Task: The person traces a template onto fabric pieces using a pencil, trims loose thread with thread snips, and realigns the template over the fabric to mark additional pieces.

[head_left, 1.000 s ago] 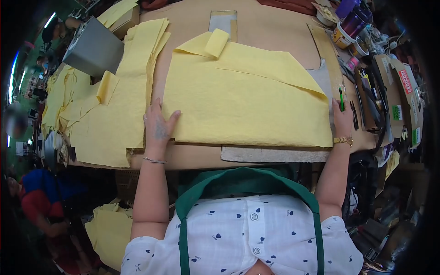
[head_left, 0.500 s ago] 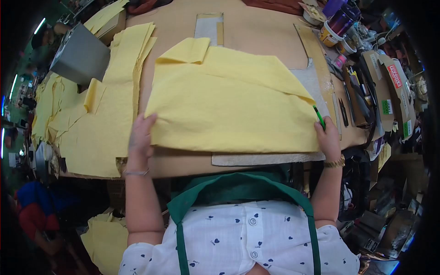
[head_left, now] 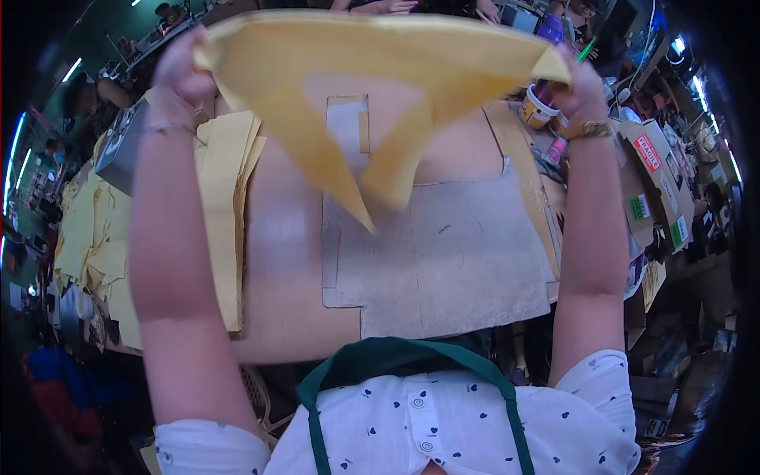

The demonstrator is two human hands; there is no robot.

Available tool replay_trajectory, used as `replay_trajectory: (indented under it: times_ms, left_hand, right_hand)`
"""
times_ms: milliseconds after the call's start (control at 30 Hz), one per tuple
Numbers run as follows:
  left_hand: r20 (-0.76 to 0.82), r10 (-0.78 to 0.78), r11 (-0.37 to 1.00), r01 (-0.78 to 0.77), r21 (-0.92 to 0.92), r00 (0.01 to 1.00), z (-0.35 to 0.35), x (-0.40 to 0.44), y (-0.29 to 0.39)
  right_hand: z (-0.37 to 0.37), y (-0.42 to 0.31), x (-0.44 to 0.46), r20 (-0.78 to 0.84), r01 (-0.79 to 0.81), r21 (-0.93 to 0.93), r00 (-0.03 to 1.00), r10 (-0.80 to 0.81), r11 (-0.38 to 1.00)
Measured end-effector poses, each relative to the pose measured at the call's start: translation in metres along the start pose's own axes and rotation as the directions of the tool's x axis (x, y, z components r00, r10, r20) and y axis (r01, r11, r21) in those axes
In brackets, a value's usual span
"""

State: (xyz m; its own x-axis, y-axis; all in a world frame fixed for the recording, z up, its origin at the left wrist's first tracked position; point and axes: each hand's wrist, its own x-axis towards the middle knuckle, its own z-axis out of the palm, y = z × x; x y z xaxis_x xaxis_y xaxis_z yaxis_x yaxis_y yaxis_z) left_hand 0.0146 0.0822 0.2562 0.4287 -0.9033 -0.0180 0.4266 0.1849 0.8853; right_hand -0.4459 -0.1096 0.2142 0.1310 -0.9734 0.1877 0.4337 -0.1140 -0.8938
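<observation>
Both arms are raised and stretched out over the table. A large yellow cloth (head_left: 380,51) hangs between my hands, blurred by motion, with two loose flaps dangling down its middle. My left hand (head_left: 182,75) grips its left corner. At the right corner, my right hand (head_left: 582,87) is closed on the cloth, and a green pen (head_left: 586,51) sticks up from the same hand. Below the cloth, a grey flat pattern board (head_left: 451,253) lies on the brown table (head_left: 285,332).
Stacked yellow cloth (head_left: 226,174) lies at the left beside a grey metal block (head_left: 119,150). On the right stand a white and yellow tub (head_left: 537,109) and a cardboard box (head_left: 653,174) with a red label. Another person's hands (head_left: 392,6) show at the far edge.
My hands have lifted the yellow cloth off the table, up and away from my body. The grey board beneath is now largely uncovered. The green pen has risen with my right hand.
</observation>
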Motion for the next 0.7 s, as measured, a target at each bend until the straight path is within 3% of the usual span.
replay_trajectory:
  times_ms: [33, 67, 100, 133, 167, 233, 300, 333, 400, 433, 467, 500, 600, 633, 667, 700]
  left_hand:
    - [-0.004, 0.118, 0.992, -0.118, 0.034, 0.993, 0.007, 0.005, 0.030]
    - [0.114, 0.126, 0.992, -0.128, 0.008, 0.986, -0.007, 0.024, 0.061]
    - [0.645, -0.002, 0.999, -0.029, 0.038, 0.764, -0.063, 0.072, 0.110]
    - [0.708, 0.050, 0.995, 0.029, -0.100, 0.705, -0.039, 0.072, 0.106]
    - [0.644, -0.006, 1.000, 0.018, -0.012, 0.765, -0.049, 0.059, 0.122]
    - [0.545, -0.054, 0.995, -0.002, 0.103, 0.837, -0.064, 0.016, 0.117]
    - [0.492, -0.061, 0.986, -0.025, 0.166, 0.868, -0.050, -0.027, 0.058]
    - [0.155, 0.009, 0.981, -0.039, 0.188, 0.988, -0.055, -0.037, 0.029]
    - [0.051, -0.111, 0.990, 0.105, 0.097, 0.993, -0.081, -0.055, -0.034]
    - [-0.037, -0.089, 0.981, 0.094, 0.172, 0.995, -0.083, -0.072, -0.065]
    - [0.068, -0.217, 0.976, 0.217, 0.008, 0.974, -0.108, -0.075, -0.103]
    - [-0.017, -0.292, 0.955, 0.291, -0.063, 0.956, -0.119, -0.089, -0.135]
    - [-0.081, -0.508, 0.848, 0.480, -0.226, 0.858, -0.125, -0.137, -0.198]
    - [0.011, -0.518, 0.822, 0.502, -0.270, 0.855, -0.128, -0.152, -0.210]
    - [-0.006, -0.468, 0.866, 0.457, -0.205, 0.884, -0.128, -0.164, -0.216]
    - [-0.020, -0.414, 0.903, 0.408, -0.138, 0.910, -0.127, -0.174, -0.221]
  right_hand:
    - [0.000, -0.018, 0.007, 0.138, 0.289, -0.329, 0.957, -0.257, 0.899]
    - [0.000, -0.036, 0.015, 0.263, 0.545, -0.568, 0.830, -0.491, 0.617]
    - [0.015, -0.063, 0.004, 0.201, 0.267, 0.097, 0.938, -0.282, 0.959]
    - [0.003, -0.078, 0.011, 0.410, 0.190, 0.116, 0.885, -0.221, 0.975]
    - [-0.003, -0.082, 0.006, 0.433, 0.193, 0.070, 0.878, -0.203, 0.979]
    - [0.002, -0.072, -0.027, 0.313, 0.261, -0.086, 0.923, -0.222, 0.962]
    - [0.033, -0.030, -0.085, 0.018, 0.319, -0.322, 0.943, -0.331, 0.891]
    - [0.035, -0.015, -0.103, -0.066, 0.198, -0.379, 0.969, -0.240, 0.904]
    - [0.011, 0.028, -0.123, -0.115, 0.034, -0.451, 0.989, -0.096, 0.892]
    - [-0.012, 0.056, -0.129, -0.062, 0.005, -0.496, 0.997, -0.041, 0.869]
    - [-0.022, 0.075, -0.145, -0.007, 0.048, -0.617, 0.998, -0.067, 0.786]
    - [-0.039, 0.096, -0.155, -0.084, -0.104, -0.615, 0.994, 0.067, 0.781]
    - [-0.071, 0.131, -0.188, -0.152, -0.273, -0.710, 0.959, 0.237, 0.649]
    - [-0.084, 0.140, -0.197, -0.148, -0.267, -0.748, 0.960, 0.240, 0.607]
    - [-0.091, 0.145, -0.203, -0.142, -0.259, -0.784, 0.960, 0.243, 0.564]
    - [-0.091, 0.143, -0.208, -0.156, -0.290, -0.736, 0.952, 0.264, 0.612]
